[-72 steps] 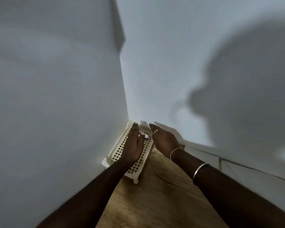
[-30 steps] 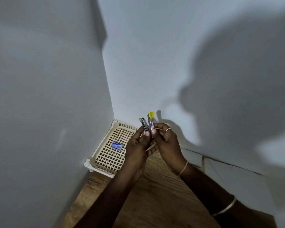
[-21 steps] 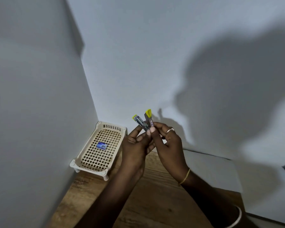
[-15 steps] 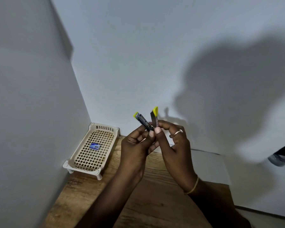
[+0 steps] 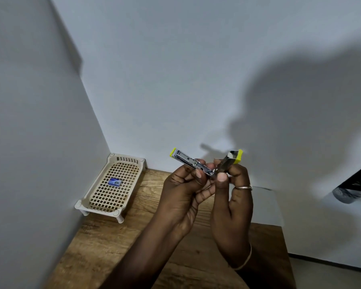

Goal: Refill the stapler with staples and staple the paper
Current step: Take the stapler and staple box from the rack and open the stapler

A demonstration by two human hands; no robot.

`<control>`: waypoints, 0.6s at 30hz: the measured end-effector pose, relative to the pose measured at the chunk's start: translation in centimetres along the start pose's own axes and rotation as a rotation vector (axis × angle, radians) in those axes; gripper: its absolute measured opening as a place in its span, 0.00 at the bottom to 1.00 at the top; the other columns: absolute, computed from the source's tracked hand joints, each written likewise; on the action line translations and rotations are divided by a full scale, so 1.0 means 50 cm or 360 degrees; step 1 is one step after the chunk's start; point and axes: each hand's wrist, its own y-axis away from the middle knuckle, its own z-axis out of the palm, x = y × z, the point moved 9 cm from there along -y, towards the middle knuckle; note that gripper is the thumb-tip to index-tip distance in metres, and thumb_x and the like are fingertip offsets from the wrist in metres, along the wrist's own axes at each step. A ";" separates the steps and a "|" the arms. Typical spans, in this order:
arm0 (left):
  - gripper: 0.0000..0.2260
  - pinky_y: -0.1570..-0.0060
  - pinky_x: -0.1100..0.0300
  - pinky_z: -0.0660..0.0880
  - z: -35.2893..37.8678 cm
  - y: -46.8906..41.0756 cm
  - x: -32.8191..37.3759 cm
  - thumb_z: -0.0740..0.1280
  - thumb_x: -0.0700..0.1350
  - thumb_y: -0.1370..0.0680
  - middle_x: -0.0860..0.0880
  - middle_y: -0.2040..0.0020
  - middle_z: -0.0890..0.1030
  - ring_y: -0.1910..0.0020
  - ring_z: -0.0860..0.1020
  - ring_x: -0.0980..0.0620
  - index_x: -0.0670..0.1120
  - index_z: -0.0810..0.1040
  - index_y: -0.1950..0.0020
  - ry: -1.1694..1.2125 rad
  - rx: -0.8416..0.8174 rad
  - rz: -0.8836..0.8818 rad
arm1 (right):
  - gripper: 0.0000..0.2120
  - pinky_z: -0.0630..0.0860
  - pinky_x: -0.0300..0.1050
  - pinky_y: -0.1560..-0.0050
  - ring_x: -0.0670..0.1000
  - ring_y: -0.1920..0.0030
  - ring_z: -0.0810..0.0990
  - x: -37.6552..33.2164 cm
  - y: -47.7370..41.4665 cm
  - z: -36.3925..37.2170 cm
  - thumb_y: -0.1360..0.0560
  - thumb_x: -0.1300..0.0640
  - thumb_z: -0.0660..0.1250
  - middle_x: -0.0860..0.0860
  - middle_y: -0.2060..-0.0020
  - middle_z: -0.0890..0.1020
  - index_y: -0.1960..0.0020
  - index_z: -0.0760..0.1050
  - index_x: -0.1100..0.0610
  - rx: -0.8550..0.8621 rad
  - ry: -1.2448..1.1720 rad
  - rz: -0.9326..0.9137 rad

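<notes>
A small metal stapler (image 5: 188, 160) with yellow ends is held up in the air over the wooden table, swung wide open in a V. My left hand (image 5: 181, 192) grips the lower magazine arm, which points up and left. My right hand (image 5: 231, 197) pinches the hinge and holds the top arm (image 5: 231, 158), which points up and right. A small blue staple box (image 5: 114, 182) lies in the cream lattice basket (image 5: 96, 202) at the table's back left corner. A white sheet of paper (image 5: 265, 205) lies on the table behind my right hand.
The wooden table (image 5: 113, 247) is boxed in by grey walls on the left and at the back. Its right edge drops off near a dark object (image 5: 350, 188) at the far right.
My hands took the stapler out of the basket, lifted it and spread its two arms much wider apart. The view has swung so the basket now sits further left.
</notes>
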 end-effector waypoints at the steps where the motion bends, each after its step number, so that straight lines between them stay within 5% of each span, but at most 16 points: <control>1: 0.06 0.60 0.56 0.83 0.001 0.001 -0.004 0.70 0.38 0.26 0.42 0.49 0.87 0.54 0.87 0.44 0.45 0.85 0.53 0.0011 0.0002 -0.0009 | 0.08 0.74 0.41 0.42 0.54 0.42 0.81 0.004 0.003 -0.002 0.16 0.57 0.58 0.48 0.46 0.82 0.41 0.75 0.53 0.0016 -0.0057 0.0040; 6: 0.08 0.59 0.57 0.84 -0.015 -0.007 -0.016 0.70 0.38 0.28 0.44 0.51 0.87 0.54 0.87 0.44 0.47 0.88 0.60 0.0046 0.0130 -0.0021 | 0.09 0.78 0.58 0.43 0.55 0.45 0.82 0.039 0.012 -0.008 0.16 0.53 0.58 0.51 0.48 0.83 0.43 0.76 0.54 0.0031 -0.0104 0.0273; 10: 0.06 0.60 0.59 0.83 -0.045 -0.014 -0.015 0.72 0.35 0.32 0.43 0.52 0.88 0.56 0.87 0.48 0.45 0.87 0.63 0.0141 0.0303 0.0016 | 0.06 0.77 0.58 0.41 0.52 0.45 0.82 0.046 0.011 -0.022 0.17 0.53 0.61 0.49 0.49 0.83 0.43 0.76 0.50 0.0061 -0.0070 0.0363; 15: 0.07 0.59 0.58 0.83 -0.067 -0.016 -0.005 0.72 0.33 0.32 0.42 0.52 0.87 0.57 0.87 0.50 0.39 0.84 0.57 0.0208 0.0399 0.0102 | 0.14 0.73 0.43 0.39 0.49 0.38 0.78 -0.064 -0.026 -0.075 0.19 0.55 0.65 0.44 0.39 0.78 0.35 0.73 0.55 0.0388 0.0396 -0.0289; 18: 0.09 0.62 0.60 0.82 -0.067 -0.015 -0.005 0.68 0.27 0.25 0.44 0.56 0.87 0.60 0.86 0.52 0.39 0.84 0.54 0.0210 0.0390 0.0129 | 0.09 0.72 0.46 0.43 0.48 0.45 0.79 -0.144 -0.056 0.004 0.21 0.59 0.68 0.47 0.47 0.82 0.41 0.79 0.54 0.0019 0.0781 -0.0746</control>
